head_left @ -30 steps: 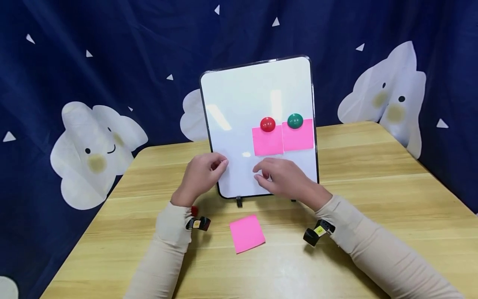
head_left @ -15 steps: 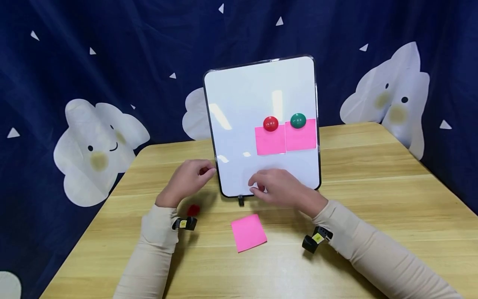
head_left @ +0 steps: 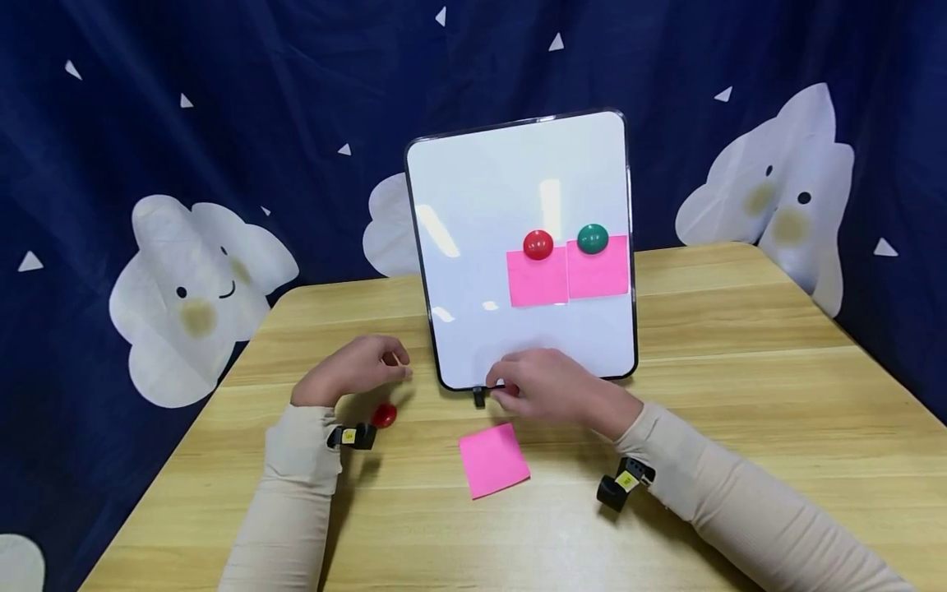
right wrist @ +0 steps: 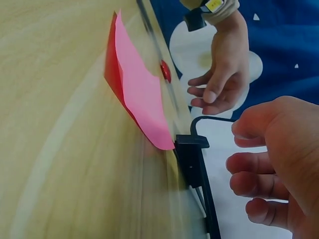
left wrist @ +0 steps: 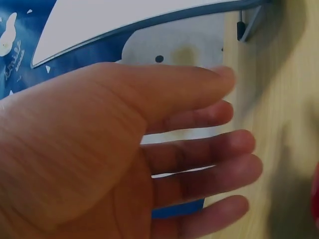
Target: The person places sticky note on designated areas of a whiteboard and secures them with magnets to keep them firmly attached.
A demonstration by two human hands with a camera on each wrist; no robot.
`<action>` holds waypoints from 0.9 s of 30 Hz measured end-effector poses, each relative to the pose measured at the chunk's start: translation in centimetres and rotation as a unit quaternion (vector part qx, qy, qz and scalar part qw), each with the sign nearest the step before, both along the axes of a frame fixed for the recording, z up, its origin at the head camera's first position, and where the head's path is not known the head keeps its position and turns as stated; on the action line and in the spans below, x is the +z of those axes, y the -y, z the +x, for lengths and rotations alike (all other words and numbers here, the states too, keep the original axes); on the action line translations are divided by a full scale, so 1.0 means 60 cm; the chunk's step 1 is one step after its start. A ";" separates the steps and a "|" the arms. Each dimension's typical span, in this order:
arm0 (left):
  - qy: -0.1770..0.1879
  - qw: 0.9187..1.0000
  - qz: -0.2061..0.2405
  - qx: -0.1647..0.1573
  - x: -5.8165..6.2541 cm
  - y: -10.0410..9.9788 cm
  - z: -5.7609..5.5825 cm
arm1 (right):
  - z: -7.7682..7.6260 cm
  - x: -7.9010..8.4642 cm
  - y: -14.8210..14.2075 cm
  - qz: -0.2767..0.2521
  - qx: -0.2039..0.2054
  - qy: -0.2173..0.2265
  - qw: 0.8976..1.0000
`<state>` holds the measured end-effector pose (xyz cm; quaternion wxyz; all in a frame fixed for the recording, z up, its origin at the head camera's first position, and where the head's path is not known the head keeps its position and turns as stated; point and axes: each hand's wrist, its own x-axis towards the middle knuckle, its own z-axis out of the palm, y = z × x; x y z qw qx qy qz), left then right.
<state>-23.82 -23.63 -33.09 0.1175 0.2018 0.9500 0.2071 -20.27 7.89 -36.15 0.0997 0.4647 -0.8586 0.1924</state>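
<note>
My left hand is above the table left of the whiteboard, its fingers relaxed and holding nothing. Just below it lies a round red magnet. In front of the board's lower edge is my right hand, fingers loosely bent with nothing between them in the right wrist view. A loose pink sticky note lies on the table below that hand; its edges lift in the right wrist view. On the board, a red magnet and a green magnet sit at the tops of two pink sticky notes.
The whiteboard stands tilted on small black feet on a wooden table. A dark blue curtain with white clouds hangs behind the table.
My left hand has moved left and down, away from the board, uncovering the red magnet on the table. My right hand has come down toward the loose sticky note.
</note>
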 end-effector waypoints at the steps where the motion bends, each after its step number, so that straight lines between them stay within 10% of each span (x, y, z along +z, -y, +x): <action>1: 0.006 1.000 0.002 0.000 -0.001 0.002 -0.001 | 0.001 -0.001 0.000 -0.001 0.001 0.001 1.000; 17: 0.160 0.986 -0.010 0.052 -0.010 0.027 0.005 | 0.015 -0.008 0.016 0.032 0.017 0.054 0.998; 27: 0.187 0.981 -0.010 0.060 -0.016 0.031 0.010 | 0.020 -0.009 0.018 0.064 0.023 0.056 0.996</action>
